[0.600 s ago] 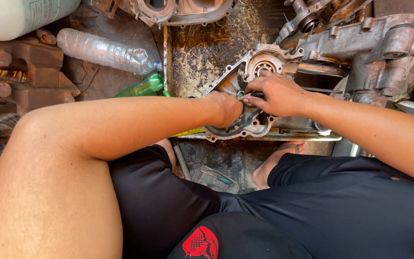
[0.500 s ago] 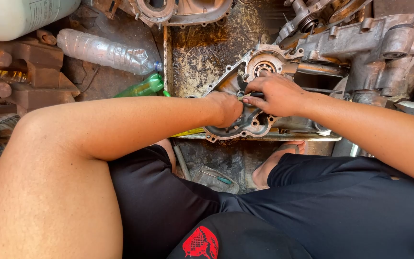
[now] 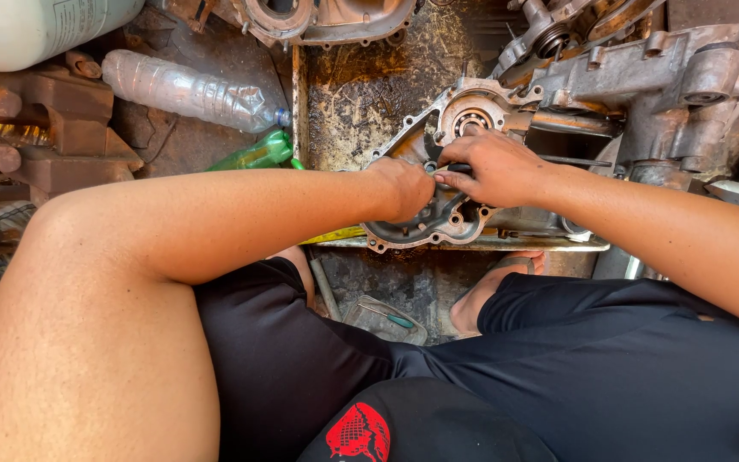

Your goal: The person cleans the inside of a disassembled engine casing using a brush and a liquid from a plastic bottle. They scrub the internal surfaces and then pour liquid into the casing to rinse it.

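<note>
A grey aluminium engine case (image 3: 438, 224) with a round bearing seat (image 3: 470, 122) lies in a rusty, oily metal tray (image 3: 361, 85). My left hand (image 3: 404, 188) is curled and rests on the case's left side, fingers closed over its edge. My right hand (image 3: 498, 167) sits just right of it over the middle of the case. Its fingertips pinch a small dark tool or part (image 3: 458, 168). What lies under both hands is hidden. My bare knee and dark shorts fill the foreground.
A larger engine block (image 3: 669, 77) stands at the right rear, another case half (image 3: 327, 17) at the top. A crushed clear bottle (image 3: 186, 90), a green bottle (image 3: 258, 154) and a white canister (image 3: 36, 30) lie left. A small screwdriver (image 3: 391, 316) lies by my foot.
</note>
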